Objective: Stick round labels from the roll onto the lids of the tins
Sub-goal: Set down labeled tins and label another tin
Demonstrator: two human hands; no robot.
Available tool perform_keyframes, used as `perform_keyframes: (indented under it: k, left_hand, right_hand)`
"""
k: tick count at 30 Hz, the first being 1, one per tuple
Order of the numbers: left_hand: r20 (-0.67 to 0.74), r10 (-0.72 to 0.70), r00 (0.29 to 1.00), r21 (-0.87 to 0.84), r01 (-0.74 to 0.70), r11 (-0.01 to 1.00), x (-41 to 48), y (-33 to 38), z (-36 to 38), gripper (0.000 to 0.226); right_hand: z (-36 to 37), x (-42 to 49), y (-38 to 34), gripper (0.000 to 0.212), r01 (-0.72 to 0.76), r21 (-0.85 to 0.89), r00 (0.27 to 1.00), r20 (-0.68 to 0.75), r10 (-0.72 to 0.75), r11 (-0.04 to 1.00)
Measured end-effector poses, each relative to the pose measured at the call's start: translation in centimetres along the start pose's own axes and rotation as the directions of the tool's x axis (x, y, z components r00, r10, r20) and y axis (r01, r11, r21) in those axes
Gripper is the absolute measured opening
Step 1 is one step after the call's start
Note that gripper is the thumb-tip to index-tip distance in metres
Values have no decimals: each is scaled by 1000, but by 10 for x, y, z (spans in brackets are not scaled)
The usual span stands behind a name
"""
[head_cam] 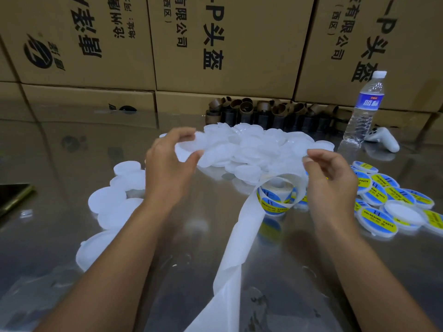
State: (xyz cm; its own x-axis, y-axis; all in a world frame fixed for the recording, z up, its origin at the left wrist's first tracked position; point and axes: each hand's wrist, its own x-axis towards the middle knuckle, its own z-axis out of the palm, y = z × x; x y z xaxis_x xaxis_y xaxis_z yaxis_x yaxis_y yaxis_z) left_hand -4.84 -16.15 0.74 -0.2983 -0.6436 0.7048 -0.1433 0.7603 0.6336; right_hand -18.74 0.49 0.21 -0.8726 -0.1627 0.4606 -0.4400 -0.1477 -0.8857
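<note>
Fingers (183,133) and thumb of the left hand (167,168) are curled onto one blank white lid (190,146), pinching it by its edge just above the table (60,164), at 11 o'clock from the centre of the view. Fingers (311,159) of the right hand (333,185), at 2 o'clock, are bent with thumb and forefinger tips drawn close together. It cannot be told whether they hold a label.

The roll of labels (275,196) stands just right of centre, below and beside the right hand, showing a blue-and-yellow label printed "SOLDERING PASTE". Its white backing strip (232,248) trails from the roll toward 6 o'clock and leaves the view at the bottom edge.

A heap of blank lids (259,147) lies at 12 o'clock, touching the held lid. More blank lids (115,202) lie in a line at 9 o'clock. The labelled lids (383,200) overlap one another at 3 o'clock, one of them turned white side up.

Behind the heap stand brown cardboard cores (263,109). At 2 o'clock are a water bottle (364,109), upright, and a white controller (383,140) just beside it. Printed cartons (215,44) form the far wall.
</note>
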Motion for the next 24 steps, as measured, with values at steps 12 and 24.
perform_keyframes:
  k: [12, 24]
  left_hand:
    - [151, 286, 946, -393, -208, 895, -38, 45, 29, 33]
    - [324, -71, 943, -613, 267, 743, -34, 48, 29, 36]
  right_hand:
    - [7, -11, 0, 20, -50, 182, 934, 356, -19, 982]
    - [3, -9, -3, 8, -183, 304, 936, 346, 71, 935]
